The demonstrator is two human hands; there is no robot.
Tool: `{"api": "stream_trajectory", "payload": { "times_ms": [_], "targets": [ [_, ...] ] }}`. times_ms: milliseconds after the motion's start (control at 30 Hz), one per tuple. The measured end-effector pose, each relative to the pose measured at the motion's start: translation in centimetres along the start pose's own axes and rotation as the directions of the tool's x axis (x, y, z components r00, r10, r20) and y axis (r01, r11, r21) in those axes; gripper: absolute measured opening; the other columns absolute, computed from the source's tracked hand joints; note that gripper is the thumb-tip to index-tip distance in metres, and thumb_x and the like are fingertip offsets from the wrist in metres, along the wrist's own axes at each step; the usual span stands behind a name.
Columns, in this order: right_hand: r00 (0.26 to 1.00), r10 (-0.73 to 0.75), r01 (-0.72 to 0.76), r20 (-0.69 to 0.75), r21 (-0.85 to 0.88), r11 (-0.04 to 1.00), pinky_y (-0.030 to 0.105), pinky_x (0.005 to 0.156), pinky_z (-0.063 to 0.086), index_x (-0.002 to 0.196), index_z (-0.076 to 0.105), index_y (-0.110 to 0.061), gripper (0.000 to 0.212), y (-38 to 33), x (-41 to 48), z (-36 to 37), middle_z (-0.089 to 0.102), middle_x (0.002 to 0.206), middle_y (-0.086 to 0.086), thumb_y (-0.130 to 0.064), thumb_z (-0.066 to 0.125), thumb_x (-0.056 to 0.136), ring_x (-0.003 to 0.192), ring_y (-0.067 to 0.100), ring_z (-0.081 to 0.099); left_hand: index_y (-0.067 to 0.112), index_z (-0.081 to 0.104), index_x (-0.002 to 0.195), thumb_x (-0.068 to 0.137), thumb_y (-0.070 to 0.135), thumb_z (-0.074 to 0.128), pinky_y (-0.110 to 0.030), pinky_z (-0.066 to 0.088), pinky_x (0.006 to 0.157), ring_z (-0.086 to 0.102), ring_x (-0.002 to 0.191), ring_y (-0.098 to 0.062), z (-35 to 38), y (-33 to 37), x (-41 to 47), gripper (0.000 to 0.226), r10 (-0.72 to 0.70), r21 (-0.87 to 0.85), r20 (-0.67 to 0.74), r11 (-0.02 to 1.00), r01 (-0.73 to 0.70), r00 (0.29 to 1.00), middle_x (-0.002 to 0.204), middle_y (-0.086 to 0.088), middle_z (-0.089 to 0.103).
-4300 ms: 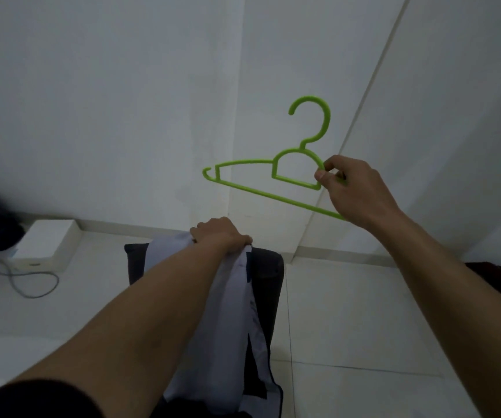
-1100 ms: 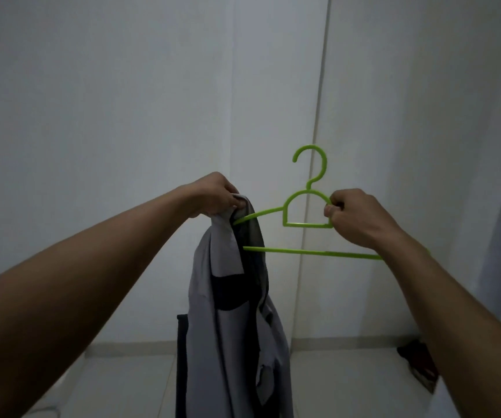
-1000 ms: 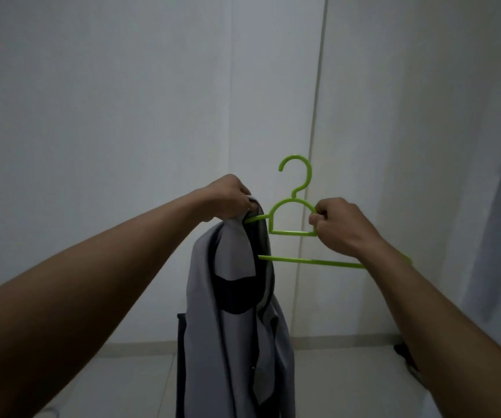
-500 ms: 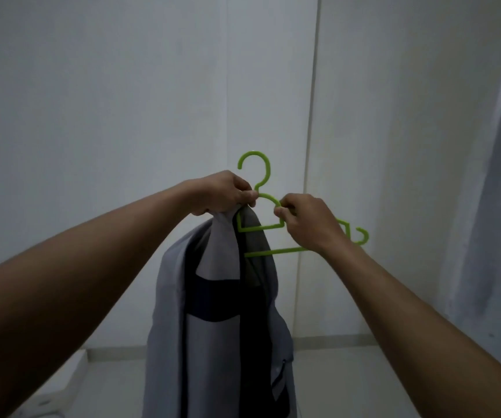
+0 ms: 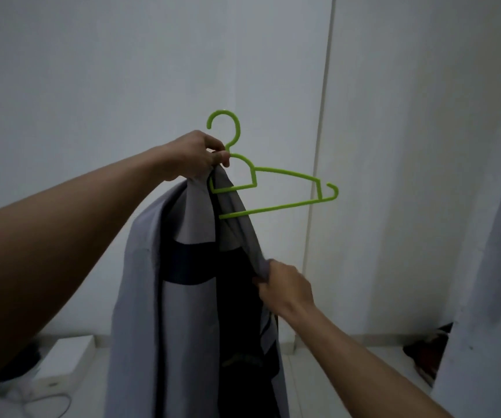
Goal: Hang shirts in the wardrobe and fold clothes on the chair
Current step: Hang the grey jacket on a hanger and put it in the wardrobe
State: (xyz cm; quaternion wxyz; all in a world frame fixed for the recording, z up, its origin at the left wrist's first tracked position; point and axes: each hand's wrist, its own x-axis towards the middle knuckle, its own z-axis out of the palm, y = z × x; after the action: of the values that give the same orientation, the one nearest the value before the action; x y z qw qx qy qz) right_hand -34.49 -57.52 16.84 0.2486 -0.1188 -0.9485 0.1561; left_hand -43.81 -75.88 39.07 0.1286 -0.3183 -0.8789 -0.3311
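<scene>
The shirt (image 5: 182, 297) is half-mounted — the left hand (image 5: 196, 159) pinches its collar together with the green hanger (image 5: 273, 188) at the neck, while the right hand (image 5: 285, 286) grips the free shoulder. Judging by this, that shoulder, the wardrobe and the folding all remain.

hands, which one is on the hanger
The left hand, raised, grips the hanger at its neck together with the shirt; the right hand, lower, grips only shirt cloth.

Light: dim, grey and soft all over.
Shadows: darkest low down on the floor (image 5: 385, 356).
Edges: things look stretched and bent.
Sharpness: slightly soft, grainy.
</scene>
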Motion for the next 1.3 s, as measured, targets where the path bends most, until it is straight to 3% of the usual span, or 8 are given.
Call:
{"api": "stream_trajectory", "payload": {
  "times_ms": [200, 433, 733, 900, 967, 1067, 1133, 1300],
  "targets": [
    [0.986, 0.166, -0.164, 0.027, 0.364, 0.917, 0.03, 0.064, 0.048, 0.089, 0.08, -0.012, 0.021, 3.7, 4.5, -5.0, 0.075, 0.079, 0.013, -0.033, 0.077, 0.086, 0.081, 0.022, 0.071, 0.026, 0.076, 0.087, 0.096, 0.041, 0.061, -0.026, 0.042, 0.063, 0.055, 0.074, -0.009, -2.9, -2.2, -1.5, 0.023, 0.039, 0.139, 0.078, 0.989, -0.05, 0.996, 0.084, 0.007, 0.068],
    [0.993, 0.071, -0.045, -0.096, 0.251, 0.967, 0.028, 0.067, 0.049, 0.09, 0.083, -0.02, 0.014, 4.3, 7.3, -11.5, 0.075, 0.08, 0.003, -0.03, 0.073, 0.09, 0.08, 0.017, 0.066, 0.032, 0.069, 0.077, 0.094, 0.036, 0.066, -0.026, 0.041, 0.068, 0.059, 0.078, -0.014, -1.9, -3.5, -1.9, 0.017, 0.046, 0.349, 0.141, 0.932, -0.093, 0.989, 0.081, 0.006, 0.068],
    [0.976, -0.074, 0.131, -0.206, 0.276, 0.952, 0.017, 0.068, 0.049, 0.09, 0.083, -0.024, 0.013, -0.6, 6.5, -15.1, 0.077, 0.084, -0.009, -0.02, 0.071, 0.085, 0.082, 0.003, 0.068, 0.015, 0.073, 0.094, 0.095, 0.03, 0.061, -0.03, 0.042, 0.07, 0.054, 0.079, -0.026, 1.5, -2.9, -1.2, 0.019, 0.164, 0.443, -0.066, 0.889, -0.118, 0.984, 0.094, -0.013, 0.071],
    [0.955, -0.262, 0.181, 0.138, 0.429, 0.885, 0.034, 0.062, 0.054, 0.084, 0.081, -0.011, 0.024, -3.8, 4.2, -14.4, 0.075, 0.074, 0.008, -0.033, 0.071, 0.089, 0.062, 0.01, 0.063, 0.015, 0.074, 0.097, 0.094, 0.033, 0.063, -0.03, 0.041, 0.068, 0.061, 0.084, -0.031, 2.5, -1.4, -1.2, 0.021, 0.241, 0.368, -0.146, 0.914, -0.173, 0.96, 0.093, -0.011, 0.071],
    [0.969, -0.231, 0.155, 0.087, 0.513, 0.844, 0.032, 0.061, 0.051, 0.083, 0.079, -0.01, 0.03, -3.4, 4.2, -14.4, 0.075, 0.076, 0.01, -0.036, 0.068, 0.094, 0.062, 0.014, 0.063, 0.017, 0.074, 0.097, 0.094, 0.033, 0.064, -0.028, 0.041, 0.068, 0.06, 0.082, -0.027, 2.2, -1.1, -1.4, 0.02, 0.263, 0.328, -0.147, 0.922, -0.204, 0.954, 0.09, -0.009, 0.07],
    [0.969, -0.097, 0.16, -0.227, 0.277, 0.948, 0.03, 0.077, 0.046, 0.105, 0.07, -0.024, 0.016, -0.3, 5.8, -15.0, 0.07, 0.102, -0.005, -0.025, 0.065, 0.091, 0.086, 0.012, 0.063, 0.018, 0.074, 0.098, 0.096, 0.032, 0.063, -0.027, 0.042, 0.066, 0.06, 0.078, -0.022, 1.6, -1.2, -1.9, 0.018, 0.275, 0.251, -0.143, 0.939, -0.234, 0.951, 0.085, -0.003, 0.065],
    [0.997, -0.074, 0.076, -0.017, 0.128, 0.989, 0.032, 0.087, 0.046, 0.127, 0.06, -0.027, 0.036, 1.5, 6.2, -14.9, 0.057, 0.119, -0.011, -0.027, 0.063, 0.091, 0.106, 0.012, 0.056, 0.018, 0.073, 0.096, 0.096, 0.032, 0.064, -0.024, 0.042, 0.061, 0.059, 0.068, -0.015, 1.3, -1.4, -2.1, 0.017, 0.273, 0.21, -0.163, 0.949, -0.236, 0.948, 0.08, -0.001, 0.063],
    [0.99, -0.125, 0.12, 0.065, 0.072, 0.99, 0.039, 0.071, 0.049, 0.086, 0.064, -0.02, 0.017, 3.6, 6.2, -13.7, 0.068, 0.084, -0.001, -0.031, 0.057, 0.096, 0.081, 0.022, 0.062, 0.02, 0.071, 0.089, 0.095, 0.029, 0.064, -0.015, 0.04, 0.051, 0.053, 0.055, -0.005, 1.3, -1.5, -2.4, 0.013, 0.255, 0.141, -0.206, 0.963, -0.229, 0.945, 0.066, 0.006, 0.058]
  ]
}}
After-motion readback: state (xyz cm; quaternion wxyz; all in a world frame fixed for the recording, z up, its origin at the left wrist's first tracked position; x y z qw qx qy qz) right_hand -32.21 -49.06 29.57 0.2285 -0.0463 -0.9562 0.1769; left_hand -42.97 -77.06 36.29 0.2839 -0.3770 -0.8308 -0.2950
